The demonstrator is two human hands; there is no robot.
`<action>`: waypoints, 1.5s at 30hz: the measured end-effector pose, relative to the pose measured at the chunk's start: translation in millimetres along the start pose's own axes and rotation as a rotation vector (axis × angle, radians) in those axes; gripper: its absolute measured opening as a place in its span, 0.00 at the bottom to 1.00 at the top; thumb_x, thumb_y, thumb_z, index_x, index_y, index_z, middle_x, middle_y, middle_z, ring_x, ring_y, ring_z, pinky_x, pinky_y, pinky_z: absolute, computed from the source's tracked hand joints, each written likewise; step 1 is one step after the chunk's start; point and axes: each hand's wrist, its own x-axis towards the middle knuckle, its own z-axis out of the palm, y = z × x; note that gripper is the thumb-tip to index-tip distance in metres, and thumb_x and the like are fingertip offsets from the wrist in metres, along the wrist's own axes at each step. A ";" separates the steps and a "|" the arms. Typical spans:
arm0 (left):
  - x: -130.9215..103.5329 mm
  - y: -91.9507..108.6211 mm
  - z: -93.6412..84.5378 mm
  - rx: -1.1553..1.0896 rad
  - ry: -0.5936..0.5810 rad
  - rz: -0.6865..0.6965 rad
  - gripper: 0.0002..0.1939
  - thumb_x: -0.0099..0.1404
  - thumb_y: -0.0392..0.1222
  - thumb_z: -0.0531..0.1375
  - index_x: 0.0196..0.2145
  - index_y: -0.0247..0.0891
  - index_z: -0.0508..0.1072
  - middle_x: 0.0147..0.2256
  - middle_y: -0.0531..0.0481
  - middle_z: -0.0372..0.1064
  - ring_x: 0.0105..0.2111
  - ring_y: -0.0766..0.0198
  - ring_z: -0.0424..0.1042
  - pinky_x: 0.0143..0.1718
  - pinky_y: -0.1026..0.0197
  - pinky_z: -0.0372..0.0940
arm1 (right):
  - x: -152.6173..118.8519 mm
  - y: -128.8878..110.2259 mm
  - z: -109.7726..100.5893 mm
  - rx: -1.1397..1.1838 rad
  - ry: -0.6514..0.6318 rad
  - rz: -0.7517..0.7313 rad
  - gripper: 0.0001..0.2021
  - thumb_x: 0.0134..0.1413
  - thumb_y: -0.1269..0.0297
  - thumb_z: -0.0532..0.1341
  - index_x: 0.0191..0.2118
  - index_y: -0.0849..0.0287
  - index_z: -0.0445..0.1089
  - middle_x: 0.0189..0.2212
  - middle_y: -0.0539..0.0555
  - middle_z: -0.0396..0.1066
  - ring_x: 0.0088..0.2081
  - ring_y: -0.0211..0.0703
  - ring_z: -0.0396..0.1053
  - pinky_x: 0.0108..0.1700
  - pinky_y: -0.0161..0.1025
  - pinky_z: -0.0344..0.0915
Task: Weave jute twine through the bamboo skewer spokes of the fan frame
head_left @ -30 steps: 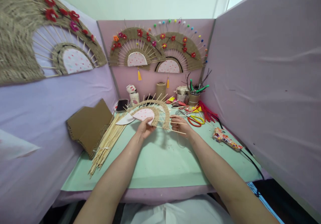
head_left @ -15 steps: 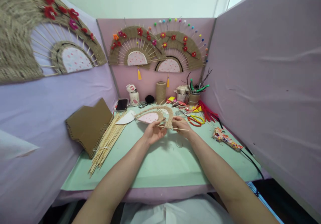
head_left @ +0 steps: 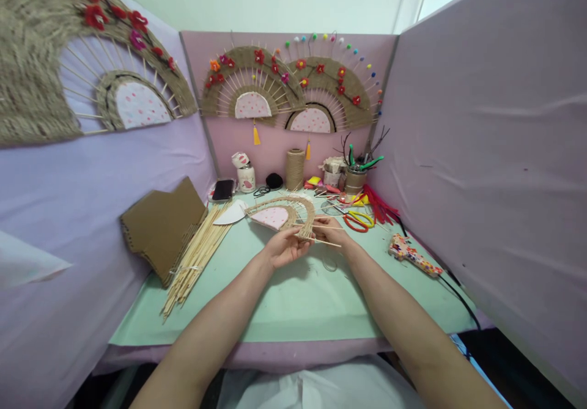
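A small half-round fan (head_left: 271, 217) of thin sticks, with twine woven across them and a pink dotted centre, is held just over the table. My left hand (head_left: 288, 247) grips its near edge from below, thumb on top and fingers curled under. At the fan's right edge, my right hand (head_left: 329, 230) is closed by the woven twine (head_left: 308, 222) and the stick ends. Its fingertips are partly hidden, so whether they pinch twine or a stick is unclear. A loose loop of twine (head_left: 329, 263) hangs below the right hand.
Left lie a bundle of sticks (head_left: 197, 259), brown cardboard (head_left: 162, 228) and a white paper piece (head_left: 230, 213). Behind stand a twine spool (head_left: 295, 169) and a tool jar (head_left: 354, 181). Scissors (head_left: 358, 221) and a patterned glue gun (head_left: 415, 255) lie right. Finished fans (head_left: 251, 85) hang behind.
The fan has turned slightly, its stick ends at the right tipping lower. My left hand has slid a little right along the near edge, closer to my right hand.
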 end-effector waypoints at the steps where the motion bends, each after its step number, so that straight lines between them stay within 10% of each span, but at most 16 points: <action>1: -0.4 -0.1 0.2 0.008 -0.002 0.000 0.10 0.62 0.33 0.52 0.40 0.29 0.69 0.32 0.38 0.71 0.30 0.62 0.73 0.28 0.66 0.68 | -0.2 -0.3 -0.3 0.014 -0.016 0.014 0.17 0.36 0.55 0.67 0.33 0.60 0.73 0.18 0.50 0.68 0.20 0.37 0.62 0.20 0.33 0.54; 12: 1.0 -1.6 0.2 -0.050 -0.058 -0.019 0.07 0.61 0.31 0.52 0.36 0.29 0.69 0.28 0.44 0.67 0.25 0.69 0.68 0.24 0.72 0.64 | 2.1 -5.0 -2.6 0.029 -0.068 0.081 0.18 0.35 0.55 0.68 0.33 0.62 0.71 0.14 0.43 0.56 0.15 0.26 0.40 0.18 0.31 0.37; 25: 5.8 -7.6 -0.6 -0.023 0.065 0.182 0.22 0.53 0.25 0.52 0.47 0.31 0.63 0.38 0.39 0.72 0.41 0.58 0.73 0.40 0.60 0.68 | -1.6 -20.6 -32.3 -0.093 -0.122 0.115 0.20 0.36 0.56 0.68 0.36 0.60 0.70 0.22 0.46 0.63 0.17 0.26 0.47 0.19 0.31 0.40; 32: 10.6 -9.0 -1.6 -0.123 0.159 0.236 0.12 0.60 0.37 0.54 0.42 0.30 0.66 0.35 0.39 0.73 0.37 0.56 0.74 0.37 0.59 0.70 | -2.1 -20.8 -35.2 -0.113 -0.132 0.110 0.20 0.36 0.55 0.68 0.37 0.60 0.71 0.25 0.48 0.65 0.20 0.27 0.51 0.21 0.31 0.44; 45: 10.0 -13.9 -0.2 -0.015 0.121 0.248 0.14 0.59 0.28 0.55 0.44 0.30 0.67 0.39 0.40 0.72 0.41 0.57 0.73 0.43 0.56 0.68 | -6.4 -25.7 -44.4 -0.358 -0.150 0.101 0.19 0.41 0.48 0.63 0.31 0.61 0.70 0.18 0.46 0.60 0.21 0.31 0.53 0.23 0.32 0.48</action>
